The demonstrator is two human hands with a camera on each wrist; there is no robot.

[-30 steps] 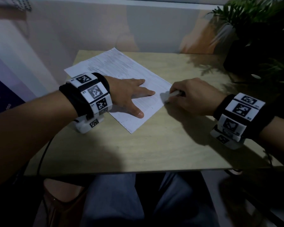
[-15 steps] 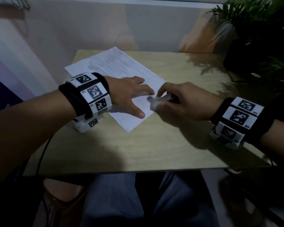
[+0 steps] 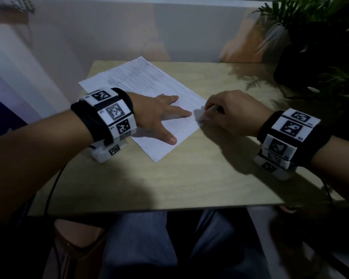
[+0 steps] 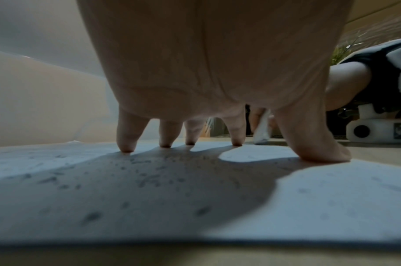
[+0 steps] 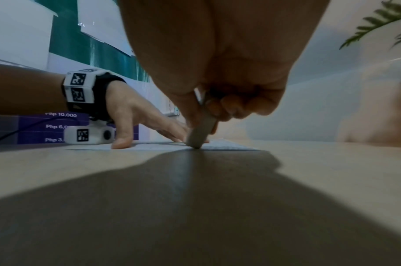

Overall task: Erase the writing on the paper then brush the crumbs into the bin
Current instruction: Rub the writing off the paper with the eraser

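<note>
Here the right hand (image 3: 236, 113) pinches an eraser (image 5: 200, 131) onto the paper's (image 3: 149, 83) edge, beside the flat, splayed left hand (image 3: 159, 117).

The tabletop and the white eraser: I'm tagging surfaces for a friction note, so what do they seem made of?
The tabletop looks like pale plywood or wood laminate, matte, with faint grain and a thin edge. The eraser, in the right hand, looks like matte white rubber or vinyl, its tip rounded and greyed from wear.

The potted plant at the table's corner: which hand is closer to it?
Right. The right hand, gripping the eraser at the paper's edge, lies between the plant and the left hand, which presses the paper farther away.
</note>
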